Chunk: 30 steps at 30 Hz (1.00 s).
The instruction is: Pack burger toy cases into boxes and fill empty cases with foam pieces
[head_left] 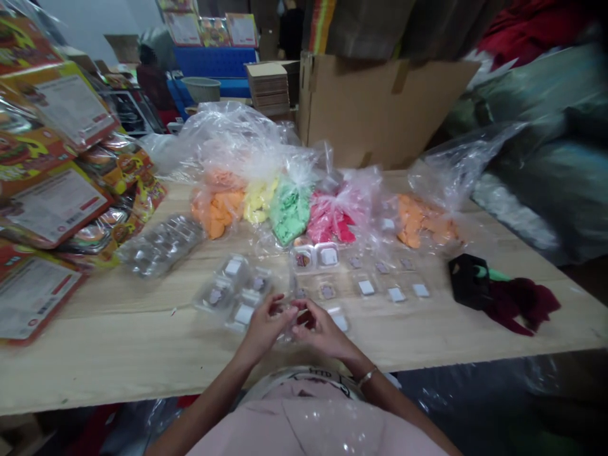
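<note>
Near the table's front edge, my left hand point(266, 324) and my right hand point(322, 328) meet with curled fingers around a small clear plastic case point(285, 330). Much of that case is hidden by my fingers. Left of my hands lie clear plastic cases point(216, 292) with white and greyish square pieces in them. Just beyond my fingertips is an open clear case point(327, 255) with a white insert and a printed picture. To the right sit rows of clear cases with white squares point(365, 288) and patterned pieces point(327, 291).
Clear bags hold orange pieces point(219, 212), yellow pieces point(259, 199), green pieces point(289, 212) and pink pieces point(337, 218). A cardboard box point(375, 111) stands behind. Packaged toys point(52, 196) pile up at left; a black holder point(468, 282) and maroon cloth point(522, 304) lie at right.
</note>
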### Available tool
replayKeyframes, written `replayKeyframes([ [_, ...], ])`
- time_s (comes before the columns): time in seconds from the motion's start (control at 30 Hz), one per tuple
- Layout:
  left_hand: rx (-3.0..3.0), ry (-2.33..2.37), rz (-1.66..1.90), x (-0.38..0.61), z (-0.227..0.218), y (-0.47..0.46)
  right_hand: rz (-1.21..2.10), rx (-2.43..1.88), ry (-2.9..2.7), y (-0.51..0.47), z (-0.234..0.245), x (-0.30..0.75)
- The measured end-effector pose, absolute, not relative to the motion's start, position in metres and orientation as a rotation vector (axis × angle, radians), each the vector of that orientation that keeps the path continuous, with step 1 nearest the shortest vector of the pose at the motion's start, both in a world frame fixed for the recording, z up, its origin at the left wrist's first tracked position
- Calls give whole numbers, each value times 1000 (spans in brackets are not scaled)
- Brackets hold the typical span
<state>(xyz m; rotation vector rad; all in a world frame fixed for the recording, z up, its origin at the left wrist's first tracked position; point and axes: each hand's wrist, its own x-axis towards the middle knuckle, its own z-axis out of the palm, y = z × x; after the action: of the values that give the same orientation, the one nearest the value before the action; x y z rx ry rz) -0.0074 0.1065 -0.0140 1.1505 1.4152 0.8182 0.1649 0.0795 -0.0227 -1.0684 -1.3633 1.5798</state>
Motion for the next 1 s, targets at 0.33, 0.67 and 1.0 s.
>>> replayKeyframes([
  [0.33,922,1295,783,-16,3,105,1510,-1139,-1432,82,-13,166],
  [0.67,1074,1518,985,-64,24,96,1019,-1555,-1673,64,-20,150],
  [1.0,1249,2584,353,-231,-32,100,1128,-1609,-1893,77,-43,127],
])
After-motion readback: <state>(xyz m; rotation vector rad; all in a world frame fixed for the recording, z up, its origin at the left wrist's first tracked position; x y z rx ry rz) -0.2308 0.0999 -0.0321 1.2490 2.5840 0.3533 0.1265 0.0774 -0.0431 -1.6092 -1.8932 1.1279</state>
